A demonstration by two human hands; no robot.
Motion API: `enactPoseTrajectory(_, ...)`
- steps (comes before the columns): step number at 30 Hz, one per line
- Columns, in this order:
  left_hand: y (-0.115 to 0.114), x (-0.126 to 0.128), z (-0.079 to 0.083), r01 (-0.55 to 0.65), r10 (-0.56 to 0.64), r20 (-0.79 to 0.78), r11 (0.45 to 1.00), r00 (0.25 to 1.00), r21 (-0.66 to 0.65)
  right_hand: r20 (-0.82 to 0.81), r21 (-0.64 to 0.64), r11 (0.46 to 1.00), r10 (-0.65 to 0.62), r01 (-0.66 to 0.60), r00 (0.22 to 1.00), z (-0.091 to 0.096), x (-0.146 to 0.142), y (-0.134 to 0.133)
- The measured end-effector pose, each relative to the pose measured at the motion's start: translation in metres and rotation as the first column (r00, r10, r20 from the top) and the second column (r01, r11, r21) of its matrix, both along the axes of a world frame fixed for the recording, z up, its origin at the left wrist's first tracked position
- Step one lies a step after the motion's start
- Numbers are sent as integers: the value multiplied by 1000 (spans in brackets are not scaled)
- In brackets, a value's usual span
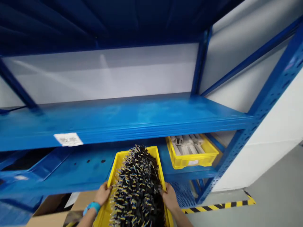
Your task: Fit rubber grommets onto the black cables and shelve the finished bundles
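A long yellow tray (pixel 117 164) heaped with black cable bundles with blue and yellow tips (pixel 138 186) juts from the lower blue shelf (pixel 78 171) toward me. My left hand (pixel 103 194), with a blue wristband, grips the tray's left rim. My right hand (pixel 168 196) grips its right rim. Both hands have fingers curled over the tray's edges.
A broad blue shelf (pixel 123 118) with a white label (pixel 68 139) spans the view above the tray. A second yellow bin (pixel 192 157) of grey parts sits on the lower shelf at right. Cardboard boxes (pixel 53 209) lie below left. Yellow-black floor tape (pixel 217 206) runs at right.
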State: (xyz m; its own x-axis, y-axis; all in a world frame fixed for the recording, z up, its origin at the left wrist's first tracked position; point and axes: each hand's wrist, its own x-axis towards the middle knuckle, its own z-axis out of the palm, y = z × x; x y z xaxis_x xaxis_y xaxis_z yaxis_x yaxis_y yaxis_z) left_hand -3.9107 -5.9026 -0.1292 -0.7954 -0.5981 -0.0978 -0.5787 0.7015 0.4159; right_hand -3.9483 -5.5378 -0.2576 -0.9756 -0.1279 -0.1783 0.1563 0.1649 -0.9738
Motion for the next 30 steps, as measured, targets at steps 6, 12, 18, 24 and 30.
enactPoseTrajectory(6, 20, -133, -14, 76, -77, 17, 994, 997, 73, 96, 26, 995, -99, 97, 990, -23, -123, 10)
enactPoseTrajectory(12, 28, -135, -23, 42, -43, 15, 996, 999, 83, 82, -7, 988, -153, 154, 985, -41, -200, 6)
enactPoseTrajectory(18, 45, -104, -41, -146, 149, 26, 984, 988, -99, 28, -146, 945, -293, 294, 956, -53, -115, -12)
enactPoseTrajectory(24, 60, -131, -50, -190, 198, 35, 967, 980, -168, 89, -162, 869, -460, 468, 884, -44, -127, -29)
enactPoseTrajectory(30, 69, -178, -44, -237, 249, 39, 950, 968, -203, 16, -74, 927, -369, 369, 929, -40, -150, -22)
